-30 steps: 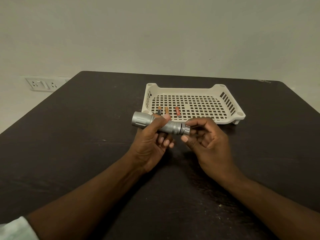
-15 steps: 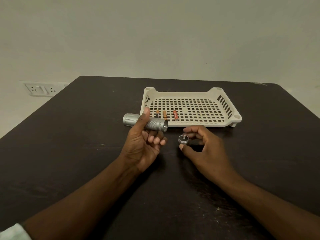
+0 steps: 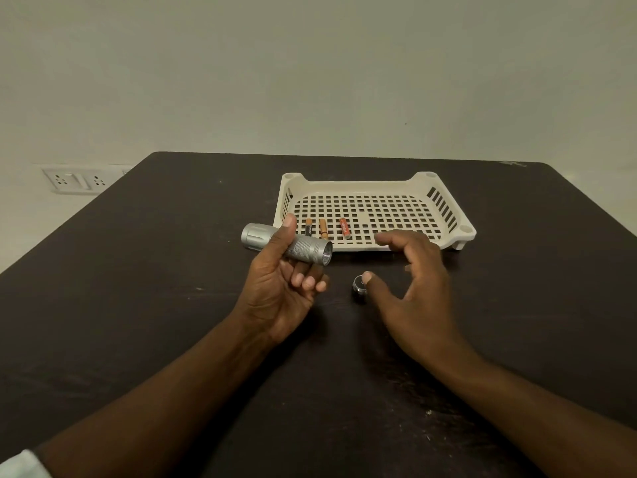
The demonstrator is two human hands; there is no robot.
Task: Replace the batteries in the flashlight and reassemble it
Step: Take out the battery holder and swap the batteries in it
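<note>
1. Dark table (image 3: 144,305), bare wall behind.
2. Our right hand (image 3: 413,291): fingers spread, loose, above tail cap (image 3: 359,283) on the table.
3. Our left hand (image 3: 279,281) grips the flashlight (image 3: 293,246), open end right.
4. Batteries (image 3: 323,228) in tray (image 3: 458,236).
5. Cap off; next, probably tip old cells out.

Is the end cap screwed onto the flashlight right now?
No, the end cap lies on the table by the right hand, while the left hand holds the open flashlight.

Left hand (image 3: 275,288) clenched, right hand (image 3: 413,291) loose
</note>
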